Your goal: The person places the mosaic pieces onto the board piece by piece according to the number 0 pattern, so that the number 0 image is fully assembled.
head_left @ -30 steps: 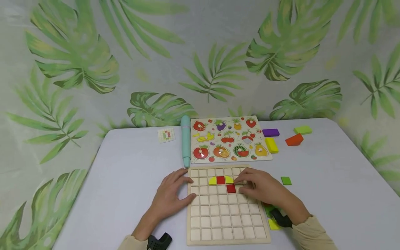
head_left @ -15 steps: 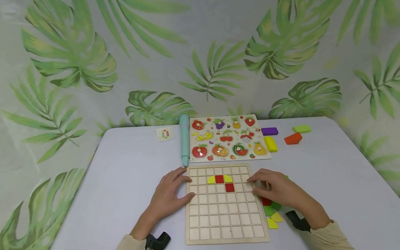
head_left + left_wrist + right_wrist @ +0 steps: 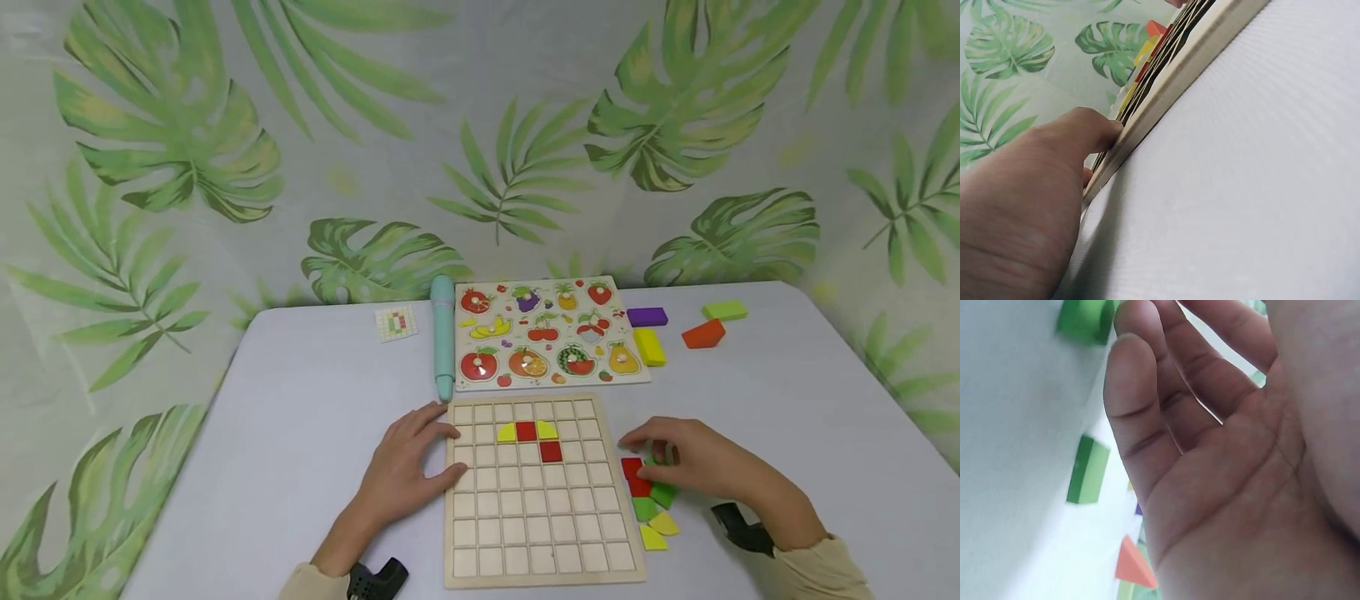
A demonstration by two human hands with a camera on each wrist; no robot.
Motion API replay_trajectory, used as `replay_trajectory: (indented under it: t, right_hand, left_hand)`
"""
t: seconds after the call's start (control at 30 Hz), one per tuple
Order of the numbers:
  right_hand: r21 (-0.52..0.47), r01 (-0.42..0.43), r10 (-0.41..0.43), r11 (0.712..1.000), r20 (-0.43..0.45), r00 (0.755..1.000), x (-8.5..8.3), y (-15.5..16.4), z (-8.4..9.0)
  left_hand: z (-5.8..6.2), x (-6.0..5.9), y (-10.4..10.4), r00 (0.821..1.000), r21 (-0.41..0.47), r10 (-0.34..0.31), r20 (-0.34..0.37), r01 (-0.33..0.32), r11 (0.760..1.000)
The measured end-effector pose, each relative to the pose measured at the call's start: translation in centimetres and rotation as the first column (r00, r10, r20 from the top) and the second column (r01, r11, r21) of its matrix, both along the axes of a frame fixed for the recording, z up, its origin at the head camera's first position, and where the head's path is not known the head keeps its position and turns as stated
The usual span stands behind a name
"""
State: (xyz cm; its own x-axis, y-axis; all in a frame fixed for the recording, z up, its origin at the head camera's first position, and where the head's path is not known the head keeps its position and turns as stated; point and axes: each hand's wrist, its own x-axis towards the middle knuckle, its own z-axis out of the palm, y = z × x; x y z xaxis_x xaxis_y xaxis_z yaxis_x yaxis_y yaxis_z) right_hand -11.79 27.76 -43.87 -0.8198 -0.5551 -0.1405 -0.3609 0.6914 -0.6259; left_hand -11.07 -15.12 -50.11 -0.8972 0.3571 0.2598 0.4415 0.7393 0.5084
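On the near half of the white table (image 3: 300, 400) lies a wooden grid board (image 3: 536, 492), square to the person. Its cells are bare except for a small cluster in the upper rows: two yellow curved pieces (image 3: 508, 432) flanking a red square (image 3: 527, 430), with a second red square (image 3: 551, 451) one row lower and one cell to the right.

The left hand (image 3: 408, 467) rests at the board's left edge, fingers straight and relaxed, fingertips on the frame; the left wrist view confirms the thumb lying along the board's rim (image 3: 1166, 87). It grasps nothing.

The right hand (image 3: 693, 462) sits just right of the board, over a loose pile of pieces (image 3: 648, 500): red, green and yellow tiles lying on the table, touching or nearly touching one another. The fingertips reach down at the red tiles on top of the pile. The right wrist view shows the fingers (image 3: 1141, 425) loosely extended, palm exposed, no piece enclosed; whether a fingertip touches a tile cannot be determined.

Beyond the grid board: a fruit peg puzzle (image 3: 551, 333), a teal pen-shaped object (image 3: 443, 337) beside its left edge, a small pattern card (image 3: 396, 322) further left, and purple (image 3: 647, 317), yellow (image 3: 650, 346), orange (image 3: 703, 333) and green (image 3: 725, 310) blocks to the right.
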Motion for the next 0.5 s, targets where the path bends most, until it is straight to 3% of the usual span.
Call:
replay_trajectory:
  t: [0.27, 0.5]
  right_hand:
    - [-0.004, 0.021, -0.021, 1.000, 0.009, 1.000, -0.10, 0.54, -0.17]
    - [0.016, 0.053, -0.052, 0.998, -0.055, 0.997, -0.26, 0.31, -0.19]
  left_hand:
    - [0.19, 0.12, 0.06, 1.000, 0.007, 0.001, -0.006, -0.001, 1.000]
    - [0.17, 0.13, 0.04, 1.000, 0.009, 0.000, -0.014, 0.000, 1.000]
